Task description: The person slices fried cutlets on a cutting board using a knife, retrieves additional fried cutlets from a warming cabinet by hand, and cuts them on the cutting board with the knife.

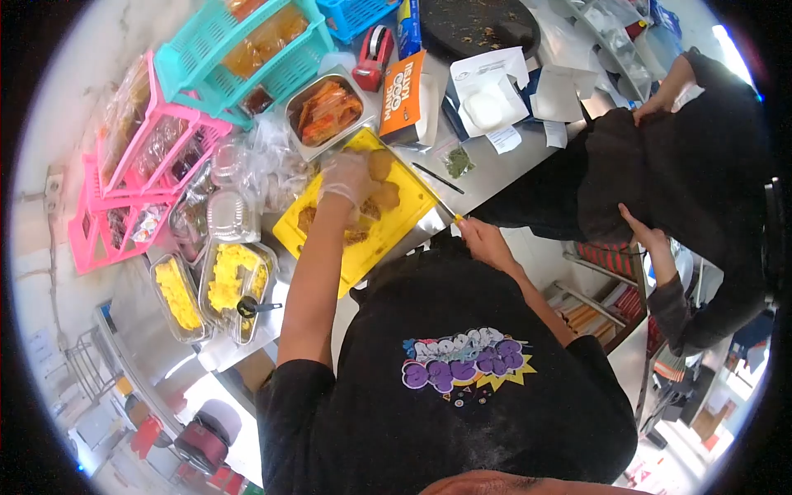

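My left hand, in a clear plastic glove, reaches over the yellow cutting board and is among brown, breaded-looking food pieces. Its fingertips are hard to make out, so whether it grips a piece is unclear. Just off the board's right side, my right hand is closed around the yellow handle of a knife. The blade points up and left along the board's edge. More brown crumbly food lies lower on the board.
Behind the board stand a metal pan of reddish food and an orange box. Tubs of yellow food and pink baskets are at left. White takeaway boxes are at the back. Another person stands at right.
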Tool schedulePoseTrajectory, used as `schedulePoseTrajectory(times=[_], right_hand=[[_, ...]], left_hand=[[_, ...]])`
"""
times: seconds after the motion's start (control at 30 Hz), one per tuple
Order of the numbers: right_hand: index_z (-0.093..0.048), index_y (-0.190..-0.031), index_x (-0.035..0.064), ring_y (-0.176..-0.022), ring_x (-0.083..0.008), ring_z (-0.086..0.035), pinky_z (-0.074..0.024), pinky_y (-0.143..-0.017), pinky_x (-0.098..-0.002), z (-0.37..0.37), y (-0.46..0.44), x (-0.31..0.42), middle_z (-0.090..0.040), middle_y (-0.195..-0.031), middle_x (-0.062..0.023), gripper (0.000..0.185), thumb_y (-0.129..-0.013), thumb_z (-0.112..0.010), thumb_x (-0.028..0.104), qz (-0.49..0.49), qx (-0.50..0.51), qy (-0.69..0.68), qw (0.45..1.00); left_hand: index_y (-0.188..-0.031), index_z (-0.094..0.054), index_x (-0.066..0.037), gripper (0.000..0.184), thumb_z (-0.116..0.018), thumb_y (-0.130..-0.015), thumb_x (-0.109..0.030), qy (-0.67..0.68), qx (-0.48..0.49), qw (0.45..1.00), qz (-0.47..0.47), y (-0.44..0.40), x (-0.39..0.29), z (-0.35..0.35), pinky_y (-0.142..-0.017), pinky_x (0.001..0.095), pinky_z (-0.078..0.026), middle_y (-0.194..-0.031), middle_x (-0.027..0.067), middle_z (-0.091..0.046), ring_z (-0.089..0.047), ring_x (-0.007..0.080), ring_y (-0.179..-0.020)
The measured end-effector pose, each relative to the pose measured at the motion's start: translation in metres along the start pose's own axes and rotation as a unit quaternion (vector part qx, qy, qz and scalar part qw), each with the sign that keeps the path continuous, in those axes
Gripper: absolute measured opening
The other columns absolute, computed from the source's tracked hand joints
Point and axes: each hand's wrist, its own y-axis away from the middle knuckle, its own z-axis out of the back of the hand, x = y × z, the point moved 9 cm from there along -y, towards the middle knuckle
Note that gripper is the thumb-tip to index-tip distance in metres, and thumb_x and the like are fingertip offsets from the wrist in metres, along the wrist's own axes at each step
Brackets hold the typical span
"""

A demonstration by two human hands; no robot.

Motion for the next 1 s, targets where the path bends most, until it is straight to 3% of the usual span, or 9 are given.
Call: schedulePoseTrajectory(times=[0.07,0.17,0.27,0.5,0.8,0.9,1.0], right_hand=[[-0.069,-0.106,0.0007,-0.096,-0.0483,-0.066,-0.0503,-0.085,-0.051,0.003,0.003,0.006,-0.071,-0.1,-0.027,0.051,-0.108,-0.047,0.047,-0.011,0.005,-0.013,1.0],[-0.07,-0.107,0.0023,-0.099,-0.0483,-0.067,-0.0504,-0.087,-0.0521,-0.002,0.0,0.006,-0.071,-0.102,-0.0272,0.053,-0.107,-0.046,0.05,-0.003,0.019,0.02,1.0],[-0.071,-0.109,0.004,-0.103,-0.048,-0.067,-0.0507,-0.09,-0.054,-0.009,-0.007,0.011,-0.072,-0.104,-0.0263,0.056,-0.107,-0.043,0.053,-0.003,0.035,0.082,0.996],[-0.072,-0.113,0.0065,-0.106,-0.0492,-0.065,-0.0498,-0.095,-0.0566,-0.014,-0.019,0.052,-0.072,-0.112,-0.0237,0.056,-0.108,-0.039,0.052,0.02,0.072,0.129,0.989],[-0.071,-0.114,0.0045,-0.107,-0.0488,-0.065,-0.0492,-0.095,-0.0571,0.01,-0.021,0.079,-0.071,-0.111,-0.0279,0.057,-0.109,-0.038,0.051,0.014,0.08,0.23,0.97],[-0.07,-0.116,0.0039,-0.106,-0.0492,-0.066,-0.0495,-0.094,-0.0573,0.02,-0.021,0.084,-0.07,-0.11,-0.029,0.057,-0.109,-0.038,0.051,0.006,0.096,0.257,0.962],[-0.069,-0.12,0.0049,-0.103,-0.0501,-0.066,-0.0501,-0.093,-0.0582,0.028,-0.023,0.079,-0.07,-0.11,-0.0294,0.056,-0.109,-0.038,0.05,0.001,0.115,0.284,0.952]], left_hand=[[-0.126,-0.064,-0.004,0.07,-0.081,-0.079,-0.054,0.025,-0.038,0.997,0.065,0.013,0.015,-0.012,-0.087,0.0494,-0.056,-0.114,0.0191,-0.071,-0.069,0.037,-0.109],[-0.124,-0.065,-0.004,0.074,-0.078,-0.08,-0.063,0.165,-0.054,0.963,0.205,0.041,0.041,-0.045,-0.094,0.0504,-0.052,-0.115,0.02,-0.07,-0.066,0.0369,-0.113],[-0.123,-0.065,-0.004,0.075,-0.077,-0.08,-0.064,0.153,-0.09,0.944,0.278,0.074,0.037,-0.04,-0.097,0.0509,-0.051,-0.119,0.0232,-0.067,-0.065,0.0382,-0.114],[-0.118,-0.065,-0.005,0.066,-0.079,-0.08,-0.057,0.231,-0.204,0.93,0.203,0.055,0.024,-0.053,-0.09,0.0535,-0.052,-0.111,0.0229,-0.065,-0.065,0.0411,-0.105],[-0.119,-0.065,-0.008,0.065,-0.077,-0.08,-0.058,0.214,-0.143,0.941,0.219,0.056,0.016,-0.055,-0.083,0.0517,-0.05,-0.111,0.0211,-0.065,-0.065,0.0377,-0.1],[-0.123,-0.066,-0.012,0.066,-0.079,-0.078,-0.058,0.213,-0.224,0.927,0.214,0.064,0.016,-0.053,-0.084,0.0521,-0.05,-0.111,0.0198,-0.064,-0.064,0.0379,-0.098],[-0.128,-0.064,-0.015,0.067,-0.078,-0.079,-0.058,0.212,-0.196,0.933,0.214,0.061,0.017,-0.054,-0.084,0.052,-0.05,-0.112,0.0177,-0.064,-0.064,0.0371,-0.1]])
